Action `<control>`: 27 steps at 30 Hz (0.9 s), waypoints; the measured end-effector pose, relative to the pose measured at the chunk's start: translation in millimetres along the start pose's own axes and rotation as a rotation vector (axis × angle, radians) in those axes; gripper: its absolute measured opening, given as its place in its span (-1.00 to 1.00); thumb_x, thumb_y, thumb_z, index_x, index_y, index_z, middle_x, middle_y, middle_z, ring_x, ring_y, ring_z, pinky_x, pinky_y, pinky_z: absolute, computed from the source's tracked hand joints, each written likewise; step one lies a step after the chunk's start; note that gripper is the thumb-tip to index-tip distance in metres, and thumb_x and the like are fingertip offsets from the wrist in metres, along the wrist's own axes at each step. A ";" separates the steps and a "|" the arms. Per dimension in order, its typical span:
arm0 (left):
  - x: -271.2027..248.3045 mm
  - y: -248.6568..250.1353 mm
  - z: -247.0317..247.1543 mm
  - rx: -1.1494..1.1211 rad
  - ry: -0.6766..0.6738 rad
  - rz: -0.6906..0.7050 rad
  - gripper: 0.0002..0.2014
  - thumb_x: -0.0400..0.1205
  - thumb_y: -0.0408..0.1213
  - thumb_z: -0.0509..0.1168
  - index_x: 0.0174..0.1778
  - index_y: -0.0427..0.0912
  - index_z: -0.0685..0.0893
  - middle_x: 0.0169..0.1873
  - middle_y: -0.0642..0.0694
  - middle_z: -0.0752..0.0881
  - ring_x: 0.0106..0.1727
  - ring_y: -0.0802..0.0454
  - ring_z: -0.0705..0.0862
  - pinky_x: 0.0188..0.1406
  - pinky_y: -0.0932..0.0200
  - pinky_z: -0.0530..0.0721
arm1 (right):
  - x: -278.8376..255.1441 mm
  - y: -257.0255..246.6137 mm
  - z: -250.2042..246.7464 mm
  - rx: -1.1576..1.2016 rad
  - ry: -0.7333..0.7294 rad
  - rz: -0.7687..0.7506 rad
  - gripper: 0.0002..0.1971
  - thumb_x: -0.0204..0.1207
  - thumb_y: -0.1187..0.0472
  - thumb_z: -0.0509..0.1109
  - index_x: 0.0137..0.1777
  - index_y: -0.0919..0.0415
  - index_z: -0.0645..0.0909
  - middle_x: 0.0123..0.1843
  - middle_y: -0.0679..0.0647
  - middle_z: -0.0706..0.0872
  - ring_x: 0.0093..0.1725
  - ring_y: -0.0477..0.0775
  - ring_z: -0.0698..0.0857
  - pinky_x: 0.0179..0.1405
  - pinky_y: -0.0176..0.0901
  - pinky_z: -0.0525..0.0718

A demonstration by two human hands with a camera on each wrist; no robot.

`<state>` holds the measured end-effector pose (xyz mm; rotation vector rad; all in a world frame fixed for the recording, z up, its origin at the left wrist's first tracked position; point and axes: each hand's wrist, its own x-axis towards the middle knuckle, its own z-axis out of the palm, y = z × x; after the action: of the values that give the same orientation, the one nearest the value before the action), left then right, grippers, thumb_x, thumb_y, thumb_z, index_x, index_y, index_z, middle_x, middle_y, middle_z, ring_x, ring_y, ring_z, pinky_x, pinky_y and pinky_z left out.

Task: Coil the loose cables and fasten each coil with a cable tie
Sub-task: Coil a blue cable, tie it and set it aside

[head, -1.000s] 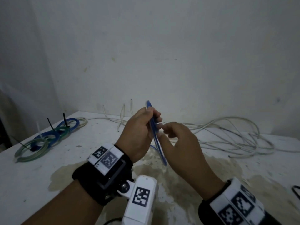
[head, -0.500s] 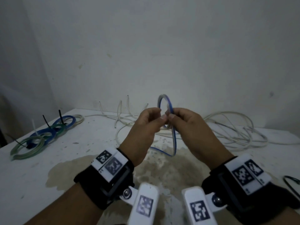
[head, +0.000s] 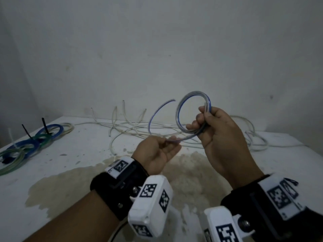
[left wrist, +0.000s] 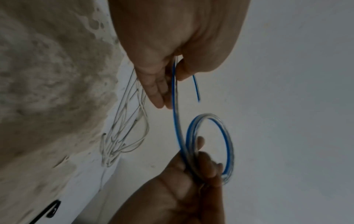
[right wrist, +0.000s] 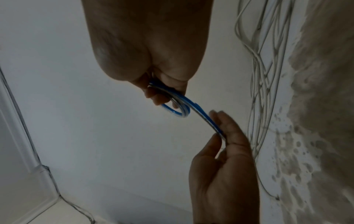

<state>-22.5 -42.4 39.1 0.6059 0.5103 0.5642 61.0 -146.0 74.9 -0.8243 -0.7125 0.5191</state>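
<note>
A thin blue-striped clear cable is wound into a small coil (head: 178,112) that my right hand (head: 199,119) grips at its lower right, held upright above the table. In the right wrist view the coil (right wrist: 173,112) sticks out below the curled fingers. A loose tail (head: 153,116) leaves the coil, runs through my left hand (head: 174,143), then arcs up to a free end. My left hand pinches that tail between thumb and fingers (left wrist: 159,94), lower and left of the coil (left wrist: 228,145).
Several loose white cables (head: 131,130) sprawl along the back of the stained white table (head: 70,172), under and behind the hands. Tied blue and green coils (head: 31,145) with black ties (head: 44,126) standing up lie at the far left. A wall rises close behind.
The hands were together on the coil; they have drawn apart. My right hand carried the coil right and turned it face on, while my left dropped lower along the tail.
</note>
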 end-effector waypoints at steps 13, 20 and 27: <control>-0.6 6.8 3.9 0.466 0.081 0.538 -0.80 0.77 -0.40 0.04 -0.01 -0.31 0.57 -0.40 -0.14 0.53 -0.44 0.01 0.62 -0.44 0.18 0.74 | -19.1 11.3 -30.2 -0.222 0.014 0.120 -0.74 0.72 0.30 0.05 -0.06 0.25 0.57 -0.52 -0.04 0.36 -0.54 -0.11 0.32 -0.36 -0.12 0.47; -12.4 7.5 9.3 0.901 -0.010 0.685 -0.78 0.75 -0.39 0.10 -0.05 -0.25 0.66 -0.29 -0.16 0.73 -0.21 -0.09 0.78 -0.11 -0.04 0.79 | -23.2 10.1 -31.8 -0.504 -0.092 0.125 -0.70 0.72 0.23 0.10 -0.08 0.10 0.67 -0.48 -0.05 0.44 -0.52 -0.08 0.41 -0.28 -0.01 0.49; -19.3 10.4 13.2 0.686 -0.158 0.429 -0.70 0.72 -0.52 0.01 -0.08 -0.35 0.66 -0.38 -0.18 0.67 -0.47 0.01 0.65 -0.43 0.20 0.69 | -18.3 6.5 -34.3 -0.654 -0.153 0.146 -0.71 0.72 0.21 0.08 -0.04 0.22 0.63 -0.49 -0.04 0.43 -0.55 -0.10 0.40 -0.36 -0.06 0.47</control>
<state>-32.4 -52.3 60.6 1.4248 0.4200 0.7392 73.5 -170.6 46.8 -1.4661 -0.9882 0.4858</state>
